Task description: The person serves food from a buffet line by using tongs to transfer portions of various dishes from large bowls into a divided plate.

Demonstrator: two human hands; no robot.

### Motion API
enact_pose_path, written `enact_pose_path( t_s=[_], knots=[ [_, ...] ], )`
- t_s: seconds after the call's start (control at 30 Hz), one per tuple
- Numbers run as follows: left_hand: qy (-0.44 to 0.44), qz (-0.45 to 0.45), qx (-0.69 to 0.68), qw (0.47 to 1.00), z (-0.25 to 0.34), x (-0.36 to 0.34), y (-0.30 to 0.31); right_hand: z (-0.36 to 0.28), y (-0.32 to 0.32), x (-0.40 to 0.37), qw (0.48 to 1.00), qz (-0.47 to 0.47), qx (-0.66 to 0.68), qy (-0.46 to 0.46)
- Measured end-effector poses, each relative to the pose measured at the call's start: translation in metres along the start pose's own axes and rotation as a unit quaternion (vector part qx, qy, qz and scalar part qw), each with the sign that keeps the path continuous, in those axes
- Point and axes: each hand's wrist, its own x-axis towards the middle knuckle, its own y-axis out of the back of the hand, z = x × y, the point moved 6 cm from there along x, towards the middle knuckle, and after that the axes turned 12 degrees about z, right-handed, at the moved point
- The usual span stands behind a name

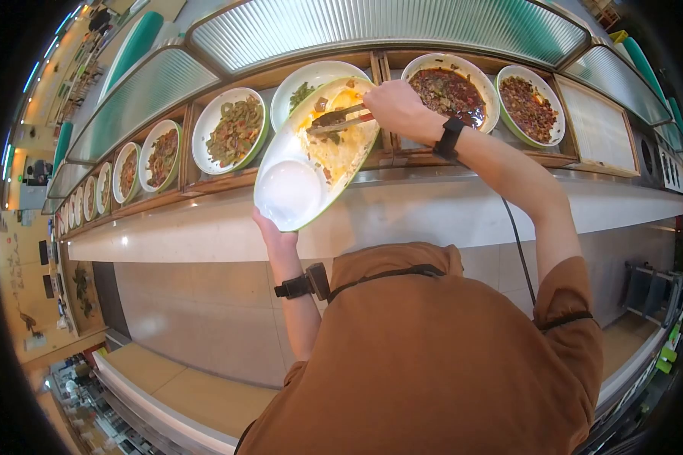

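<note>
My left hand (277,233) grips the lower end of a large white serving bowl (282,145) with a green outside, tilted over the counter. Orange sauce and scraps of food (341,155) coat its upper part. A round white shape (290,191), possibly a small upturned bowl, is at its lower end. My right hand (404,110) is closed around dark-tipped tongs (343,120), whose tips touch the food in the tilted bowl. Behind it stands another white bowl (282,98) with green vegetable pieces (302,93), partly hidden.
Bowls of cooked food line the wooden rack, including dark red sauce (446,95), chopped red peppers (522,110) and green strips (237,130). A ribbed clear guard (387,30) rises behind them. The pale counter edge (182,235) runs in front. A black cable (516,235) hangs at right.
</note>
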Motion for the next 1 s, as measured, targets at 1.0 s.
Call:
enact_pose_path(
  t_s=[1.0],
  knots=[
    [0.002,-0.009,0.027,1.0,-0.001,0.001,0.002,0.206,0.031,-0.138,0.966,-0.076,-0.136,-0.208]
  ],
)
